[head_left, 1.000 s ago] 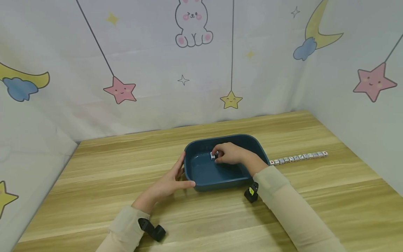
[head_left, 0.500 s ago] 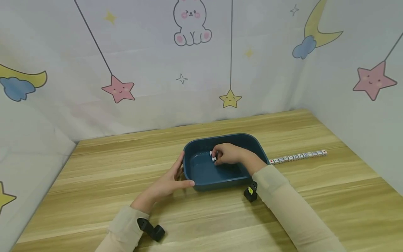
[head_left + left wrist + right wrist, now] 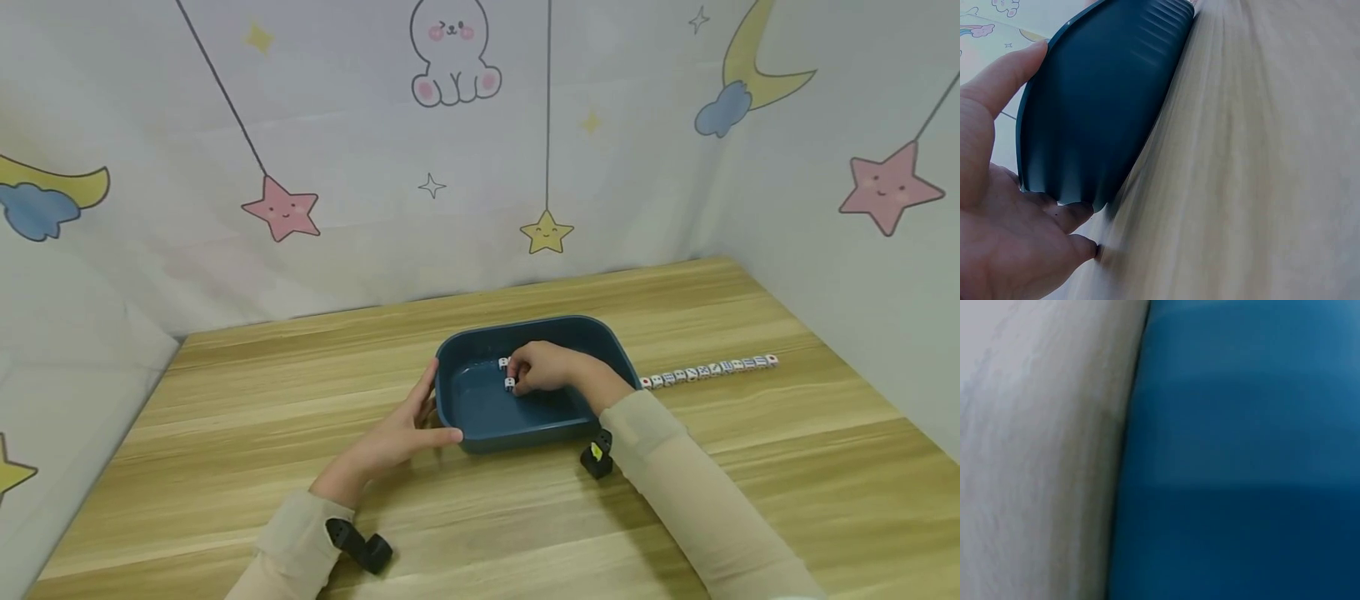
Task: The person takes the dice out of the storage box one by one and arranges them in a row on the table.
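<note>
A dark blue tray [image 3: 480,442] lies on the wooden table in the head view. My left hand [image 3: 393,442] rests against its left end, fingers spread along the wall and thumb on the near corner; the left wrist view shows the same hand [image 3: 1007,231] touching the tray's [image 3: 1094,94] edge. Inside the tray, my right hand [image 3: 547,367] pinches a white die [image 3: 510,383] between bent fingers and thumb. Another die [image 3: 503,363] sits just behind those fingers. My palm hides part of the tray floor. The right wrist view shows the blurred tray wall [image 3: 1241,437], no hand.
A straight row of several white dice [image 3: 708,371] runs rightward from the tray's right side on the table [image 3: 300,400]. Behind stands a pale cloth backdrop [image 3: 360,233] printed with stars and moons. Black wrist cameras [image 3: 360,546] are strapped to both sleeves.
The pinched die has shifted slightly toward me, apart from the other die, which now shows more clearly behind the fingers. The left hand keeps its place on the tray.
</note>
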The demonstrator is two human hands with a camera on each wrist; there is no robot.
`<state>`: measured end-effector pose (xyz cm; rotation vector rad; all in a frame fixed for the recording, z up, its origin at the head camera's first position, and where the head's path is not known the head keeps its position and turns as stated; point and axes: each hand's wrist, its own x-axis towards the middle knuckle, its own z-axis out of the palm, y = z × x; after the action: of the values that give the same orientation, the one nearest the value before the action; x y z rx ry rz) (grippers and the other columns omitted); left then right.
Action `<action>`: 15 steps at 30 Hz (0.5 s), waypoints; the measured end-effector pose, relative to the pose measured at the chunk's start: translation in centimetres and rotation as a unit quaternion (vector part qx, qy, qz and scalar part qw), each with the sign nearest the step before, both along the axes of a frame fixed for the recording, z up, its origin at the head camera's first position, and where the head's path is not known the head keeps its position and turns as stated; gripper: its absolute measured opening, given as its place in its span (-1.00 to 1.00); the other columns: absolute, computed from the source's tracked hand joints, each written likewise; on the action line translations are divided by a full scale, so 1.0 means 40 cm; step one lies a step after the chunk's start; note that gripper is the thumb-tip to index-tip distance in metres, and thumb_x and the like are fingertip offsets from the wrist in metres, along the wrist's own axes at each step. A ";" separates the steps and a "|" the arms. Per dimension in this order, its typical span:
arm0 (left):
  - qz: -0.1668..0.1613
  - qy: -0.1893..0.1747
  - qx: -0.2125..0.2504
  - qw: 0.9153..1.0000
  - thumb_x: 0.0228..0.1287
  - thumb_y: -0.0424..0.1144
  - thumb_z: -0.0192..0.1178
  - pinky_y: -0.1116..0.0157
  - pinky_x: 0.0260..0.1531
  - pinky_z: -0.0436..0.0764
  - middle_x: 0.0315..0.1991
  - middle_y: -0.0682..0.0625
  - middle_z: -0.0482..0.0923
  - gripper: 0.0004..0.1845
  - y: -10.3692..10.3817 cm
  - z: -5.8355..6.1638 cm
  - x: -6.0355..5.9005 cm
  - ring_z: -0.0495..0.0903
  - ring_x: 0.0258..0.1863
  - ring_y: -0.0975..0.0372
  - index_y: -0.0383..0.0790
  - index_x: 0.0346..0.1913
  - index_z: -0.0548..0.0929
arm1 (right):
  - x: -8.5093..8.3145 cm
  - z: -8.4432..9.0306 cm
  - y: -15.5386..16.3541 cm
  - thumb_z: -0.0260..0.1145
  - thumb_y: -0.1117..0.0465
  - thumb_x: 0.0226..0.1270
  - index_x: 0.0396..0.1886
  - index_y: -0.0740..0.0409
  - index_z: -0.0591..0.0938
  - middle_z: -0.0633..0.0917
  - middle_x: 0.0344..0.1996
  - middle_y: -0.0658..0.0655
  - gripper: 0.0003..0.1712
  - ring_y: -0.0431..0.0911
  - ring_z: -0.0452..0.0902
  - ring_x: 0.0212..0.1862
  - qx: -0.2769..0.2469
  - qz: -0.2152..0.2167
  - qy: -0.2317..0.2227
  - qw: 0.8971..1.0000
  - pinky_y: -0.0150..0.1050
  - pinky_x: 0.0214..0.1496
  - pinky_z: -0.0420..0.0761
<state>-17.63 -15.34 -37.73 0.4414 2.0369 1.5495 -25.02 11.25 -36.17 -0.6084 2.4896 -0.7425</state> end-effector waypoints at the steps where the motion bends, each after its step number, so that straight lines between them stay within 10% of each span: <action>1: 0.000 0.000 0.000 1.000 0.20 -0.11 0.36 -0.03 0.42 0.01 0.53 0.19 -0.48 0.17 0.001 0.000 0.000 -0.17 0.52 0.08 0.35 0.49 -0.41 | 0.002 0.002 0.003 0.34 0.29 0.26 -0.28 0.17 0.61 0.47 -0.55 0.00 -0.92 -0.17 0.34 -0.48 0.000 0.001 0.003 1.000 -0.33 -0.39 0.36; 15: 0.012 0.003 -0.006 1.000 0.18 -0.13 0.38 -0.01 0.42 0.01 0.54 0.18 -0.47 0.18 0.009 -0.005 0.013 -0.14 0.52 0.07 0.35 0.50 -0.39 | 0.047 0.069 0.096 0.31 0.20 0.32 -0.14 0.14 0.62 0.63 -0.31 0.03 -0.83 -0.13 0.51 -0.26 -0.053 0.010 0.063 0.997 -0.22 -0.19 0.54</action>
<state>-17.11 -14.97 -37.92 0.4204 2.0620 1.5512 -23.15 15.08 -33.39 -0.7395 2.5673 -0.8568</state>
